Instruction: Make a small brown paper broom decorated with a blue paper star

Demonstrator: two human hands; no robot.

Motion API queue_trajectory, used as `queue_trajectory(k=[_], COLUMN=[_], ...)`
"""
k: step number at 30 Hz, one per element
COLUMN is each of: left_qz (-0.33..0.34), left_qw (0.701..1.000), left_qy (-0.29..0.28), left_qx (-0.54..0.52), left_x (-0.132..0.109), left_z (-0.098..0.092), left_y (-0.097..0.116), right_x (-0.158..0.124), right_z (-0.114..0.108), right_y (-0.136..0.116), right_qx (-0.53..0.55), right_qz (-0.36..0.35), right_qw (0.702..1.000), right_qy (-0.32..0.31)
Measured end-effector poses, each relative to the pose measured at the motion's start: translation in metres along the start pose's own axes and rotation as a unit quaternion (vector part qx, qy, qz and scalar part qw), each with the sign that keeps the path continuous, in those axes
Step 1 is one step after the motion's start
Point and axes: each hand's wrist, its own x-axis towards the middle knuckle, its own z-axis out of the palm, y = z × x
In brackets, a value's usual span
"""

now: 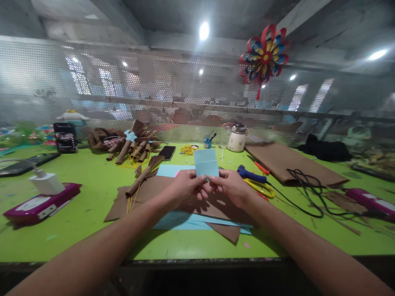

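Note:
Between my two hands, a small light-blue piece of paper [206,161] is held up above the table, with a crease running across it. My left hand [190,183] pinches its lower left edge, and my right hand [226,185] pinches the lower right. Beneath them lie brown paper sheets [173,191] over light-blue paper [173,222]. A rolled brown paper piece with a fringed end and yellow strings [143,176] rests left of my left hand. To the right of my right hand are a blue glue gun [251,174] and yellow-handled scissors [261,189].
Brown paper rolls [132,148] are heaped at the back left, near a black phone [167,153]. A cream jar [237,137] stands at the back. At right lie folded brown paper [293,162] and a black cable [308,193]. Purple power strips [43,205] sit at both sides.

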Motion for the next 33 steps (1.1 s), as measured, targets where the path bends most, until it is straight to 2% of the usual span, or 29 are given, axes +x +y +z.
queue_trajectory(k=[19,30,33], left_qz=[0.006,0.016,0.013], left_qw=[1.000,1.000,0.999], left_qy=[-0.024,-0.018,-0.033], left_qx=[-0.003,0.005,-0.008], left_x=[0.0025,0.0012,0.0007], left_z=[-0.0037,-0.0030,-0.0025], left_y=[-0.0019,-0.0027,-0.0022], right_x=[0.0021,-0.0003,-0.0010], right_z=[-0.0013,0.0033,0.0040], right_y=[0.0002,-0.0016,-0.0020], right_qx=[0.024,-0.001,-0.016], right_qz=[0.013,0.016,0.008], right_qw=[1.000,0.999,0.998], right_qy=[0.005,0.049,0.056])
